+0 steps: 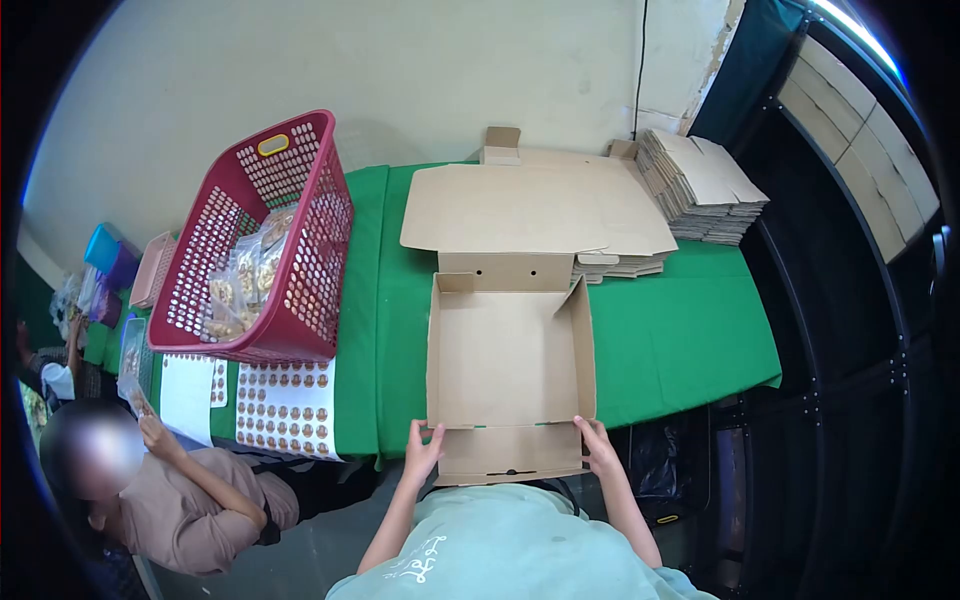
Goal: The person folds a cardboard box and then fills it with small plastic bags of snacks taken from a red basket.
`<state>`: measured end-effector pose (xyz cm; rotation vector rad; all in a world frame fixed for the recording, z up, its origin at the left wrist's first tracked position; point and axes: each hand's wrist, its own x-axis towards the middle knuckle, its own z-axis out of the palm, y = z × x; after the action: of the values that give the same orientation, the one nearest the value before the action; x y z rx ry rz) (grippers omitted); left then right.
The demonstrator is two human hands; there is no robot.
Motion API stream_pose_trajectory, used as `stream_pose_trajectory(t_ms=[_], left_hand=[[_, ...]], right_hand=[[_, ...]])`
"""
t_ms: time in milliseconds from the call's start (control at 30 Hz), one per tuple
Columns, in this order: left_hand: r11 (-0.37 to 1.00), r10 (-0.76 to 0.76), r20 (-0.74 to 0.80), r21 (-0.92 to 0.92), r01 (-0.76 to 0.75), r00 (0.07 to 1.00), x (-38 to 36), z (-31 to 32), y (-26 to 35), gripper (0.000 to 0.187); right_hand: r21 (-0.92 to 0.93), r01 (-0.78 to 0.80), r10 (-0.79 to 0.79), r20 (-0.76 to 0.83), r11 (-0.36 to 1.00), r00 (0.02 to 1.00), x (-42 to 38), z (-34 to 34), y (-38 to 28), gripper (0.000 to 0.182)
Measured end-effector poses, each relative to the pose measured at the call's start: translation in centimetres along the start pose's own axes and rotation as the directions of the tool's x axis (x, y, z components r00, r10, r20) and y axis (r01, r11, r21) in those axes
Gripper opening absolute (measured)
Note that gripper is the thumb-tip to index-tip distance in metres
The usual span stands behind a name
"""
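Note:
A brown cardboard box [512, 355] lies unfolded at the table's front edge, its side walls standing up and its lid flap open at the far end. Its near panel [510, 452] hangs out toward my body. My left hand [425, 450] grips the box's near left corner, thumb and fingers at the edge. At the near right corner my right hand [597, 447] holds the box in the same way. Part of the fingers of both hands is hidden by the cardboard.
A green cloth [690, 340] covers the table. Flat cardboard sheets [540, 205] and a stack of folded cardboard [700, 185] lie behind the box. On the left stand a red basket [320, 250] of bagged goods [245, 270], sticker sheets [285, 405] and a seated person [200, 500].

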<state>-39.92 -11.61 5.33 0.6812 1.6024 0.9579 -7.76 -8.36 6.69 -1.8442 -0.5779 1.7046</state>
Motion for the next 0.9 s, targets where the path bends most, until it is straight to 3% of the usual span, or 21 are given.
stream_pose_trajectory(t_ms=[33,67,200,300,333,433,533,633,733,900], left_hand=[[0.999,0.017,0.008,0.04,-0.017,1.0,0.1,-0.4,-0.6,0.048],[0.998,0.03,0.019,-0.047,-0.029,0.999,0.2,-0.5,-1.1,0.054],[0.983,-0.062,0.004,0.173,0.061,0.998,-0.1,-1.0,-1.7,0.073],[0.993,-0.048,-0.027,0.104,0.05,0.998,0.0,-0.1,-2.3,0.074],[0.987,0.029,-0.06,0.162,-0.019,0.998,0.7,0.1,-3.3,0.074],[1.0,0.003,-0.038,0.008,-0.003,0.999,0.7,0.8,-3.1,0.072],[0.965,-0.193,0.025,-0.174,0.195,0.981,-0.8,1.2,0.5,0.066],[0.966,-0.243,0.046,-0.081,0.246,0.969,-0.3,0.7,0.5,0.063],[0.962,-0.242,0.121,-0.102,0.255,0.963,-0.5,-0.1,0.8,0.062],[0.996,-0.084,0.108,-0.007,0.085,0.991,0.0,0.1,-0.7,0.067]], right_hand=[[-0.003,-0.014,0.014,0.005,1.0,1.0,0.0,-0.1,0.1,0.088],[-0.007,-0.027,0.028,0.012,1.0,1.0,0.0,-0.2,0.1,0.089],[0.018,-0.091,0.09,0.046,0.996,0.995,1.0,-0.7,0.3,0.083],[0.021,-0.103,0.101,0.09,0.994,0.991,1.7,-1.2,0.5,0.078],[0.019,-0.105,0.103,0.106,0.994,0.989,1.9,-1.4,0.5,0.076],[0.017,-0.127,0.125,0.099,0.992,0.987,2.4,-1.6,0.8,0.074],[0.024,-0.134,0.131,0.103,0.991,0.986,2.2,-1.6,0.4,0.076],[0.032,-0.129,0.124,0.122,0.991,0.985,2.1,-1.7,0.1,0.077],[0.06,-0.12,0.113,0.121,0.991,0.986,1.8,-1.6,0.0,0.078],[0.046,-0.086,0.082,0.078,0.995,0.994,0.3,-0.9,-0.4,0.078]])
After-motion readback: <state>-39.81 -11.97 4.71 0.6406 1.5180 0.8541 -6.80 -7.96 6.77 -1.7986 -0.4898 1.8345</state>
